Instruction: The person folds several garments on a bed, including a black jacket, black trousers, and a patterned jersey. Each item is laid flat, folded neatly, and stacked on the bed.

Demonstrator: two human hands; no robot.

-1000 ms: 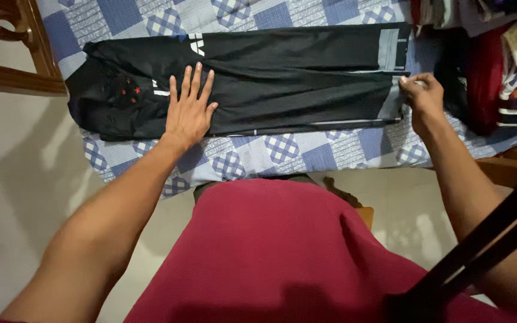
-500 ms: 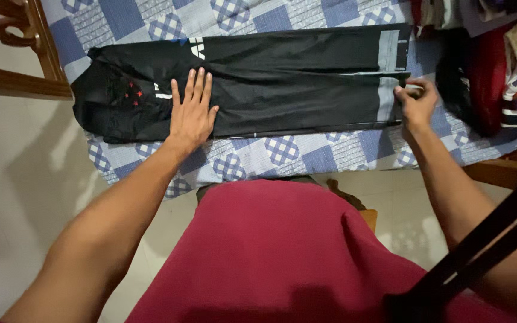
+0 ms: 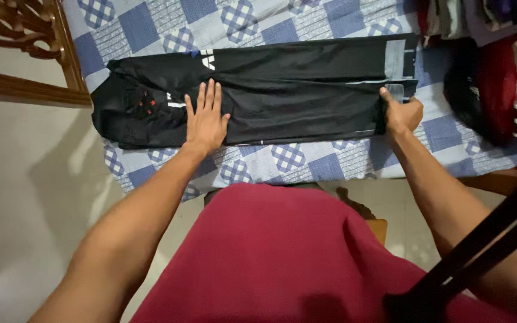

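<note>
While left hand (image 3: pixel 205 121) flattens black trousers (image 3: pixel 282 90), right hand (image 3: pixel 401 115) fingers grip hem.

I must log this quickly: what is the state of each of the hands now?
Left hand: open, flat on the black trousers.
Right hand: closed, gripping the trousers' cuff end.

A single camera, worn on the person's head, looks steeply down past the red-clad chest onto the near edge of the bed with the blue-and-white checked quilted cover (image 3: pixel 282 158). It sits close: both forearms fill the lower frame. Beyond the spread fingers (image 3: pixel 209 96) of the left hand (image 3: pixel 206 122) lies the long black folded pair of fabric trousers (image 3: pixel 294 90); the right hand (image 3: pixel 401 113) marks the view's right-centre. No second view exists to share any part.
</note>
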